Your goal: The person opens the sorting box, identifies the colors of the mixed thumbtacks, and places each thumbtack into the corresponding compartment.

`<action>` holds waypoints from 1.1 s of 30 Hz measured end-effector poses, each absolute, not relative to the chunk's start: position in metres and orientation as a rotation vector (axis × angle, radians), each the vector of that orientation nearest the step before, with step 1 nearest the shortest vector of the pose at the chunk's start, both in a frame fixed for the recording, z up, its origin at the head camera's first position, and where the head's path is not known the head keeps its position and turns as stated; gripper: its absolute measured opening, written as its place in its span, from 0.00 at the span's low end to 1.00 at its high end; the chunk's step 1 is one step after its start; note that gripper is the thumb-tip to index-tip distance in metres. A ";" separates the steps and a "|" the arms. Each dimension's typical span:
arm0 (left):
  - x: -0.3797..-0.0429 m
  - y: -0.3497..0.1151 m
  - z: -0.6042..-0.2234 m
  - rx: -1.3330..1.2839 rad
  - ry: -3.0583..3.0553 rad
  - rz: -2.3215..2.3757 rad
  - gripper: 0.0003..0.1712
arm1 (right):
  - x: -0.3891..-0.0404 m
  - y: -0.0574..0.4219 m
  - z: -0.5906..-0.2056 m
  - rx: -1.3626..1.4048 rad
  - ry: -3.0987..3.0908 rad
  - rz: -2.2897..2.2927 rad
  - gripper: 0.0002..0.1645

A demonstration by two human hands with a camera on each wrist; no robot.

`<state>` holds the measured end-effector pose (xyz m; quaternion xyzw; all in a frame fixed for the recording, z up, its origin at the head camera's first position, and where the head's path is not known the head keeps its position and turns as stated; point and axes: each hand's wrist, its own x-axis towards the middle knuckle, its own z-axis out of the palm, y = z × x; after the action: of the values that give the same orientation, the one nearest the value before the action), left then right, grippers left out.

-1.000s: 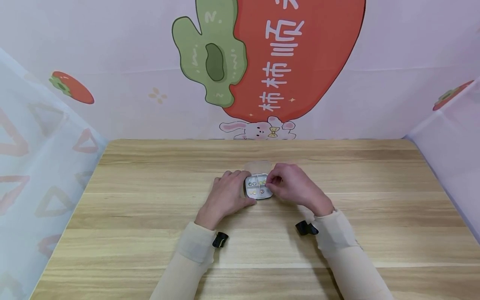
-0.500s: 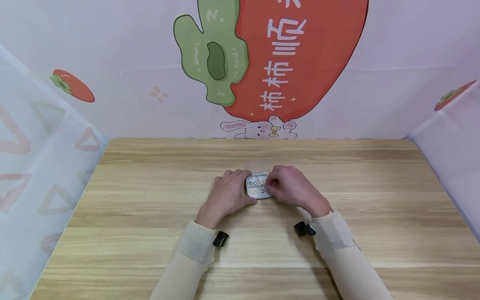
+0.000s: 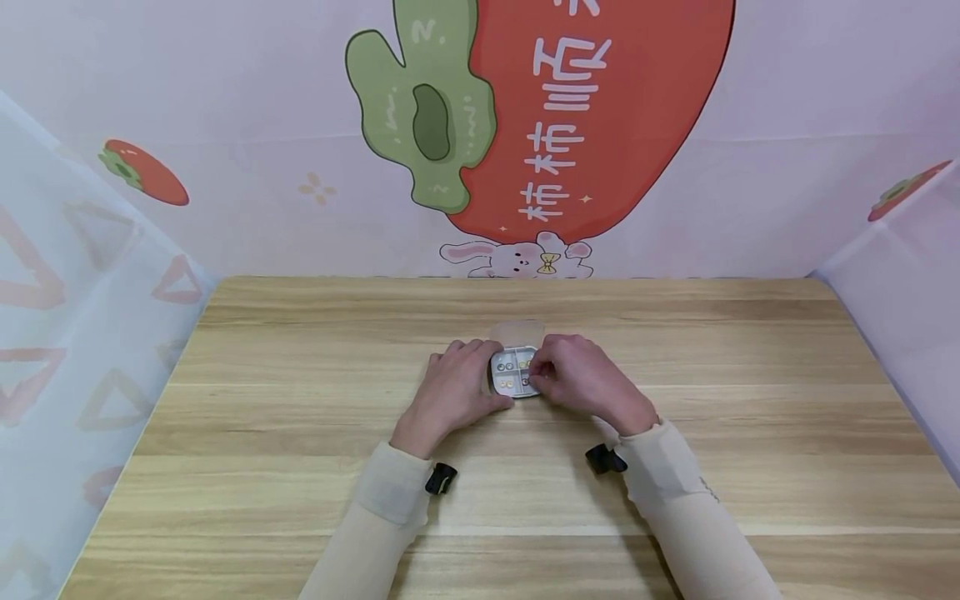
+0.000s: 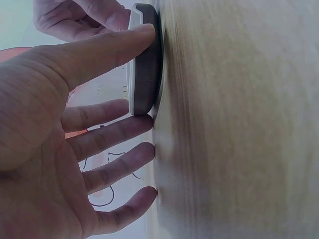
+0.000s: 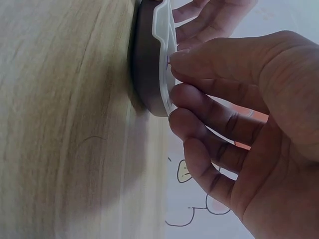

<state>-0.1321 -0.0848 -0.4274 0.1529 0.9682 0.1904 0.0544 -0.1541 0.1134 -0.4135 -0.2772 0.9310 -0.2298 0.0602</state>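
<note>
A small jewelry box (image 3: pixel 516 396), pale inside and dark brown on its outer wall in the wrist views, lies with its lid up on the table. Inside, thin dividers form compartments with tiny round stud earrings (image 3: pixel 506 367), silver and yellow. My left hand (image 3: pixel 453 387) grips the box from the left, thumb on the near side and fingers at the far side. Over the front right compartment, my right hand (image 3: pixel 585 375) pinches a tiny stud earring (image 5: pixel 168 64), mostly hidden by thumb and fingertips. Those fingertips also cover the box's right edge in the head view.
The clear lid (image 3: pixel 517 332) stands out behind the box. A wood-grain table (image 3: pixel 300 350) spreads around both arms. Behind it hangs a printed cloth backdrop (image 3: pixel 262 200), with patterned side panels at left and right. Black wrist cameras (image 3: pixel 441 479) sit on both sleeves.
My right hand has moved slightly toward me and left, from the back right compartment to the front right one. The left hand and the box stay put.
</note>
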 end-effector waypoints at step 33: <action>-0.132 -0.085 -0.428 0.479 2.954 0.559 0.42 | -0.154 0.111 -0.419 -0.850 2.849 -0.622 0.05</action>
<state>-0.1322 -0.0853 -0.4282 0.1572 0.9692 0.1833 0.0489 -0.1541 0.1109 -0.4192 -0.2795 0.9367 -0.2045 0.0521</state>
